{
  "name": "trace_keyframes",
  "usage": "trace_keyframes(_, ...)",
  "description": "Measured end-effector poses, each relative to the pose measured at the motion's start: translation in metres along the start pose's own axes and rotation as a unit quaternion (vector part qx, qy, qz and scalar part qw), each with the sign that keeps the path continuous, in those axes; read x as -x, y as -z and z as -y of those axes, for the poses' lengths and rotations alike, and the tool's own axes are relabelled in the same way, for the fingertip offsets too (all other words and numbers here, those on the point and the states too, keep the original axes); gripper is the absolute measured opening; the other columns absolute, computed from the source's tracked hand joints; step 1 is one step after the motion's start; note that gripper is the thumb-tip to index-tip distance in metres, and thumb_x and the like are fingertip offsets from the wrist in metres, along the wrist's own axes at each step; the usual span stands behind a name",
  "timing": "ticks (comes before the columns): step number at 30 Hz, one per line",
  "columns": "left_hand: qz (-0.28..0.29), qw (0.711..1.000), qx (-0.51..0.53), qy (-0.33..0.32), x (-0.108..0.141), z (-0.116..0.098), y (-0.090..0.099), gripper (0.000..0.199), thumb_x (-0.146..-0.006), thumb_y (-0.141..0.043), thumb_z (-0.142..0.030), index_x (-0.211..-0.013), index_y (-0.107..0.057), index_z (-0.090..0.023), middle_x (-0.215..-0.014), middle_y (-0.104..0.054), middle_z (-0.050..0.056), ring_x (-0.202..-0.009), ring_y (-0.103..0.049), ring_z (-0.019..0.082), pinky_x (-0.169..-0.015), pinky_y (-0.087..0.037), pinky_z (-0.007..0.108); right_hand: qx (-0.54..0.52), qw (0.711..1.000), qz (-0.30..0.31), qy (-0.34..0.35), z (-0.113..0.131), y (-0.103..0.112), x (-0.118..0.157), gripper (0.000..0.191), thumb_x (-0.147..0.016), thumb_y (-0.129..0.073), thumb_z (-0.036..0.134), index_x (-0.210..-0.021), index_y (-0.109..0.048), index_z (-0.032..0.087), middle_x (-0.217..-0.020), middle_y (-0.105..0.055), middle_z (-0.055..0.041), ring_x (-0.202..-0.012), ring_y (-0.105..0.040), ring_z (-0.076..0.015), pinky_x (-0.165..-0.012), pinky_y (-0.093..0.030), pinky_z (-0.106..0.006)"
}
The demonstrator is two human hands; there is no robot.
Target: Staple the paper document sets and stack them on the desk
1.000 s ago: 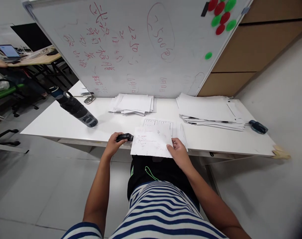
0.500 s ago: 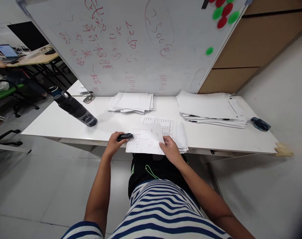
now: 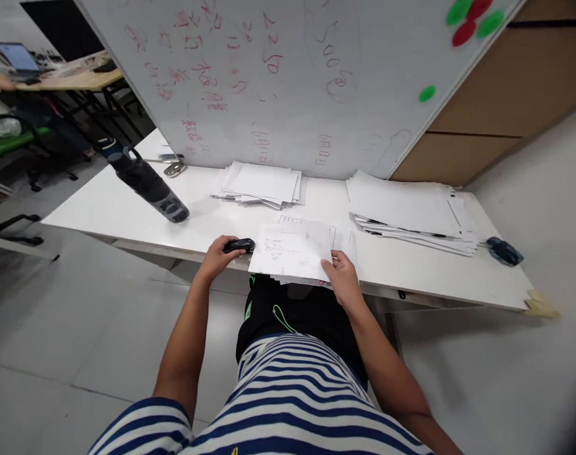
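Observation:
My left hand is closed round a black stapler at the desk's front edge. Its tip lies right beside the left edge of a sheet of paper with faint writing. Between thumb and fingers, my right hand pinches that sheet at its right side. Under it lies a stack of papers, mostly covered, with part of a printed table showing behind the top sheet.
On the white desk stands a dark water bottle at left. Two paper piles lie before the whiteboard. A computer mouse is at the back left; a dark object sits at right. A person is at the far left.
My right hand has shifted the sheet to the right, over the stack. The stapler's tip, which touched the sheet's edge, now sits just left of it. The camera view has also tilted.

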State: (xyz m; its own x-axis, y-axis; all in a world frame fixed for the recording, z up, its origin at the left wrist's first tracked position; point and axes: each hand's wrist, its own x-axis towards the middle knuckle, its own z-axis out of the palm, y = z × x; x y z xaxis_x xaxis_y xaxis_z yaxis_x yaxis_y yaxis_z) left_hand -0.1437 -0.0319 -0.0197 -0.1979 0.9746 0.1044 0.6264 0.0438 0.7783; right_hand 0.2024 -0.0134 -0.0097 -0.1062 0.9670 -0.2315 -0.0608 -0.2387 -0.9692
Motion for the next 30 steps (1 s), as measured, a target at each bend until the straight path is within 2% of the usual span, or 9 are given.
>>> trace_keyframes(5,-0.003,0.999,0.033,0.01,0.0,-0.004,0.0,0.038,-0.072,-0.074,-0.044,-0.104,-0.067,-0.024,-0.106,-0.066,0.007,-0.1,-0.061,0.026,-0.087,-0.047,0.04,-0.021,0.999,-0.045,-0.014,0.001,0.015,-0.002,0.036,-0.071,-0.071,0.04,-0.1,-0.056,0.023,-0.084,-0.069,0.0013,-0.055,-0.057,-0.0128,-0.039,-0.043,-0.023)
trace_keyframes(10,-0.005,0.997,0.071,0.036,0.001,-0.004,0.003,0.038,-0.073,-0.072,-0.042,-0.105,-0.067,-0.023,-0.108,-0.065,0.007,-0.098,-0.06,0.025,-0.082,-0.048,0.037,-0.04,0.997,-0.05,-0.034,0.008,0.012,-0.003,0.038,-0.067,-0.074,0.039,-0.096,-0.054,0.024,-0.082,-0.066,0.0031,-0.053,-0.055,-0.0106,-0.041,-0.045,-0.022)
trace_keyframes(15,0.009,0.995,0.087,0.047,0.002,-0.009,0.005,0.039,-0.071,-0.073,-0.041,-0.103,-0.066,-0.022,-0.106,-0.065,0.008,-0.095,-0.06,0.024,-0.079,-0.048,0.036,0.011,1.0,-0.018,0.02,0.005,-0.003,0.0,0.037,-0.075,-0.07,0.043,-0.102,-0.055,0.023,-0.095,-0.069,-0.0024,-0.064,-0.062,-0.0156,-0.045,-0.051,-0.026)
trace_keyframes(19,0.01,0.994,0.097,0.048,0.002,-0.011,0.005,0.038,-0.07,-0.074,-0.04,-0.102,-0.066,-0.022,-0.105,-0.065,0.008,-0.095,-0.06,0.024,-0.079,-0.048,0.036,0.049,0.999,0.002,0.013,0.0,-0.01,0.001,0.035,-0.078,-0.067,0.045,-0.103,-0.056,0.023,-0.102,-0.069,-0.0058,-0.073,-0.065,-0.0194,-0.046,-0.054,-0.028)
trace_keyframes(25,0.01,0.996,0.087,0.03,0.002,-0.008,0.005,0.038,-0.07,-0.075,-0.042,-0.102,-0.066,-0.022,-0.105,-0.065,0.007,-0.096,-0.06,0.024,-0.08,-0.048,0.036,0.067,0.998,0.015,0.006,0.003,-0.011,0.002,0.038,-0.078,-0.067,0.047,-0.106,-0.056,0.023,-0.103,-0.071,-0.0062,-0.07,-0.066,-0.0199,-0.046,-0.055,-0.029)
trace_keyframes(30,0.04,0.998,0.04,0.028,0.004,-0.008,0.004,0.041,-0.072,-0.073,-0.047,-0.105,-0.066,-0.024,-0.106,-0.064,0.006,-0.097,-0.059,0.024,-0.082,-0.048,0.037,0.065,0.993,0.096,-0.016,0.005,-0.027,0.003,0.042,-0.078,-0.069,0.048,-0.109,-0.056,0.023,-0.102,-0.072,-0.0048,-0.067,-0.067,-0.0188,-0.048,-0.056,-0.029)
